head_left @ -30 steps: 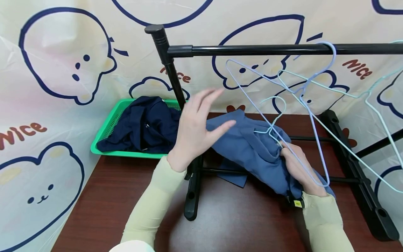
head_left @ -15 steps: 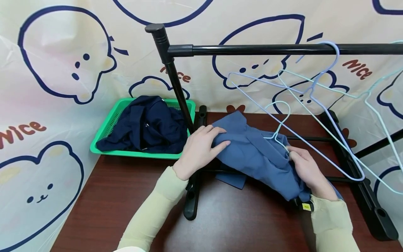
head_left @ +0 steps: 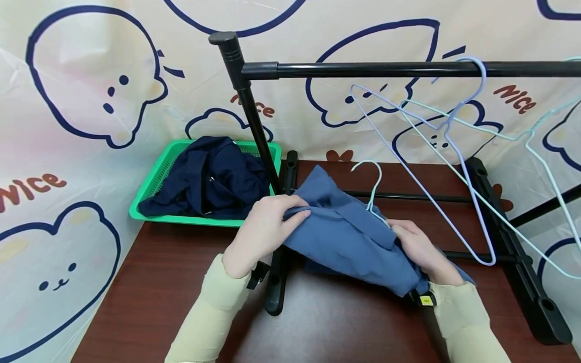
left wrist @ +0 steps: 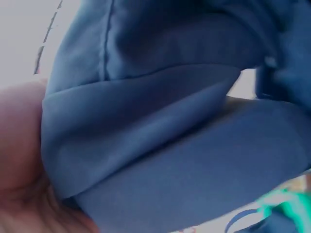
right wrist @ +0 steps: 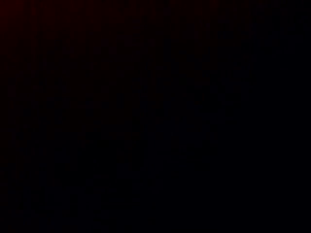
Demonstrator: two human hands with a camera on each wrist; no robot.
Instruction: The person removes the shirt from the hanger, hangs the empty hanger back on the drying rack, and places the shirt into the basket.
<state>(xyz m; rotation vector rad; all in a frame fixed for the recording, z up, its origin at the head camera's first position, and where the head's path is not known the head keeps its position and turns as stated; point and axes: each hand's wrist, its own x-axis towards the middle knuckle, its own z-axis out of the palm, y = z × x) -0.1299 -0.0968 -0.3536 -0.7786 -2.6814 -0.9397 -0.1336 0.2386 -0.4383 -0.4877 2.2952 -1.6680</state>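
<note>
A blue shirt (head_left: 345, 237) is held up above the table between both hands, and its cloth fills much of the left wrist view. The left hand (head_left: 267, 226) pinches the shirt's left part between thumb and fingers. A mint-green hanger (head_left: 374, 191) sits inside the shirt, its hook standing out of the neck opening. At the right side of that opening, the right hand (head_left: 419, 247) grips the hanger's arm together with the cloth. Most of the hanger is hidden by the shirt. The right wrist view is almost wholly black.
A black rack's crossbar (head_left: 372, 69) spans above the shirt, and a lilac hanger (head_left: 447, 123) and a mint-green hanger (head_left: 540, 132) hang in front and to the right. Left of the rack post, a green basket (head_left: 144, 201) contains dark navy clothing (head_left: 213, 176). Dark wooden table (head_left: 327, 322) lies underneath.
The left hand has come down from the air and taken hold of the shirt's left part. Shirt and mint hanger have shifted left and toward the person. The lilac hanger has swung.
</note>
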